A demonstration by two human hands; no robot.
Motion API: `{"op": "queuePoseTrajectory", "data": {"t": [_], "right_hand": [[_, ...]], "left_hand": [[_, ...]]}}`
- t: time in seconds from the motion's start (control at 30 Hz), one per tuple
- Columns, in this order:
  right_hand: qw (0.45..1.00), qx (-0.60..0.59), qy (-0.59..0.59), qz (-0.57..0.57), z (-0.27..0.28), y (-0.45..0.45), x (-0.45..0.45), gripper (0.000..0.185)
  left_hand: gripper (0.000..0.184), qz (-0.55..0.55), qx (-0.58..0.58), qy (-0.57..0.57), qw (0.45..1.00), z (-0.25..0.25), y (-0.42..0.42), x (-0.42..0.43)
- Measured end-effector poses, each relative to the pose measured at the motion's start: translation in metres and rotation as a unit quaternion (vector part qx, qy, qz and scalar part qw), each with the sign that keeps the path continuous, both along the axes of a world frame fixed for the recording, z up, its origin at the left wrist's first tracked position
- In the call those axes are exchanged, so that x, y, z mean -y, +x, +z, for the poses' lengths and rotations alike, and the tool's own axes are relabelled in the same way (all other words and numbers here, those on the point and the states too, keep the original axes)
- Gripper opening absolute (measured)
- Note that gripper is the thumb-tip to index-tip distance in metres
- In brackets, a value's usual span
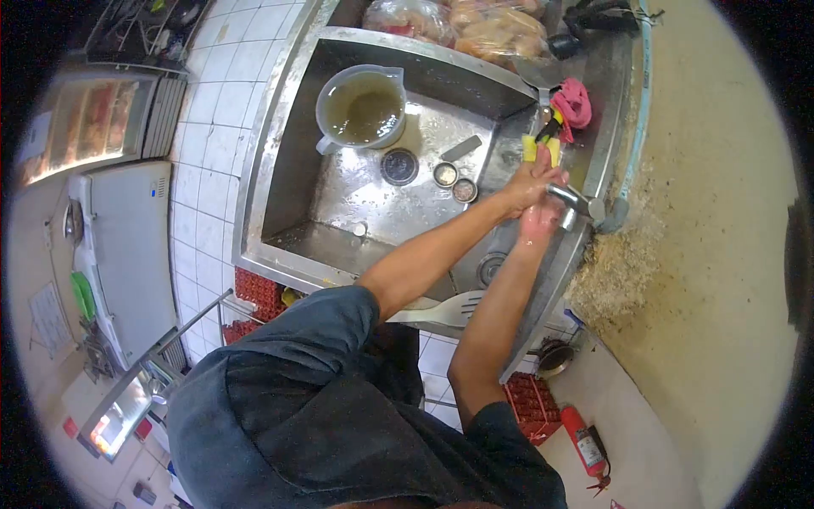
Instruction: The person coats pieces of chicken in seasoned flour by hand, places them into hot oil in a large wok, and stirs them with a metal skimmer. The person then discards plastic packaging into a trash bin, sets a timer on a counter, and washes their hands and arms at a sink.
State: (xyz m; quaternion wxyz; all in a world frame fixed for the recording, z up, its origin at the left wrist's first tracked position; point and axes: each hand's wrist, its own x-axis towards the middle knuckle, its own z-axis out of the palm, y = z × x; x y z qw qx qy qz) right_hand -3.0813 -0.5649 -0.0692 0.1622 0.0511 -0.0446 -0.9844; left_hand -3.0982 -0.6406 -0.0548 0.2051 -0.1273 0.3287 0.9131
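My left hand (527, 188) reaches across the sink with fingers stretched out, their tips near a yellow sponge (553, 149). My right hand (539, 222) is wet and lies just below it, close to or touching it, beneath the metal tap (570, 200). Its fingers look extended, though the tap and my left hand partly cover them. No object shows in either hand. Beyond my fingertips are a black-handled utensil (549, 129) and a pink cloth (574, 103).
A plastic jug (363, 109) of cloudy liquid stands in the steel sink basin (339, 199). Two small round metal pieces (445, 175) and a grey strip (461, 148) lie near the drain (399, 166). Bagged food (496, 30) sits behind; a slotted white spatula (458, 310) lies at the front.
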Motion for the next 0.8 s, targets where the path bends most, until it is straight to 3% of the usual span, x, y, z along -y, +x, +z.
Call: {"op": "queuePoseTrajectory", "data": {"t": [0.03, 0.13, 0.17, 0.3, 0.37, 0.4, 0.43, 0.47, 0.5, 0.6, 0.67, 0.7, 0.8], "right_hand": [[0.997, -0.053, 0.057, 0.010, -0.002, -0.002, -0.006, 0.051], [0.941, -0.004, 0.320, -0.109, 0.010, 0.012, 0.013, 0.043], [0.918, 0.015, 0.370, -0.138, 0.013, 0.014, 0.015, 0.042], [0.850, 0.109, 0.475, -0.202, -0.012, 0.028, 0.002, 0.045], [0.820, 0.162, 0.502, -0.224, -0.025, 0.036, 0.003, 0.047], [0.836, 0.157, 0.471, -0.235, -0.023, 0.036, 0.005, 0.047], [0.850, 0.152, 0.441, -0.246, -0.017, 0.035, 0.009, 0.046], [0.862, 0.144, 0.412, -0.257, -0.007, 0.035, 0.014, 0.045], [0.848, 0.127, 0.442, -0.262, 0.068, 0.033, 0.037, 0.044], [0.896, 0.193, 0.367, -0.163, 0.045, 0.057, 0.026, 0.048], [0.904, 0.196, 0.366, -0.101, 0.071, 0.082, 0.041, 0.049], [0.907, 0.196, 0.366, -0.069, 0.089, 0.095, 0.056, 0.050], [0.973, 0.176, 0.139, -0.049, 0.146, 0.132, 0.109, 0.061]], "left_hand": [[0.026, 0.080, 0.046, -0.112, 0.989, 0.042, 0.004, 0.001], [0.022, 0.073, -0.055, -0.159, 0.983, 0.023, 0.000, -0.005], [0.018, 0.048, -0.079, -0.392, 0.915, 0.001, -0.006, -0.012], [0.018, 0.096, -0.237, -0.420, 0.871, -0.014, 0.000, -0.019], [0.019, 0.085, -0.229, -0.419, 0.875, 0.025, -0.004, -0.017], [0.021, 0.079, -0.224, -0.416, 0.878, 0.040, -0.004, -0.018], [0.020, 0.069, -0.198, -0.533, 0.820, 0.039, -0.013, -0.027], [0.020, 0.062, -0.195, -0.566, 0.799, 0.039, -0.016, -0.032], [0.020, 0.059, -0.195, -0.598, 0.775, 0.039, -0.022, -0.035], [0.021, 0.093, -0.195, -0.662, 0.718, 0.038, -0.041, -0.041], [0.022, 0.130, -0.196, -0.688, 0.686, 0.038, -0.053, -0.048], [0.023, 0.184, -0.197, -0.669, 0.692, 0.039, -0.057, -0.050], [0.023, 0.232, -0.201, -0.635, 0.709, 0.035, -0.071, -0.059]]}}
